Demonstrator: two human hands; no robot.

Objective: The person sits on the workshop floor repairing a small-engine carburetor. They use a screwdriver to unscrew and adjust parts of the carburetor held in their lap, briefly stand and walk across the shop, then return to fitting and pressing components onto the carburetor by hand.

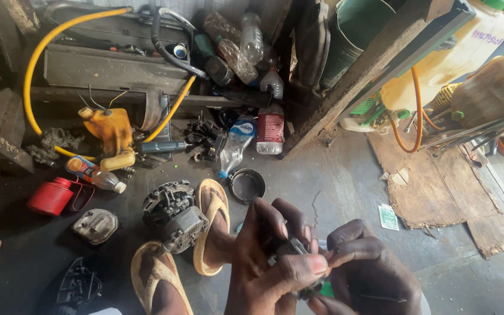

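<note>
Grip: left hand (269, 265) pinches a small dark metal part (291, 249) between thumb and fingers, held tight. Right hand (368, 271) closes its fingertips on the same part from the other side; whether it also holds a tool, I can't tell. The part sits low centre in my view, above the floor, just right of my sandalled feet (211, 233).

Doing this well, my read: keep the left hand as the fixed clamp, let the right do the fine turning or pulling, and work over the floor close in so a dropped piece doesn't roll into the clutter. The part is mostly hidden by fingers, so go by feel and slowly.

Near: grey engine block (173, 217) touching the left sandal, a small grey cover (95, 225) further left, a round black cap (246, 185) just beyond the toes. A small green-and-white sachet (388, 217) lies flat on the concrete to the right, beside a torn cardboard sheet (433, 186).

Mid: red can (51, 196), and a clear bottle (95, 174) with an orange-and-blue label lying on its side.

Far: an upright bottle with a red wrap label (270, 129), a crushed clear bottle with a blue label (235, 143), a yellow fuel tank (111, 134), a yellow hose (36, 64). Top right: a pale sprayer tank (450, 58) with purple handwriting.
</note>
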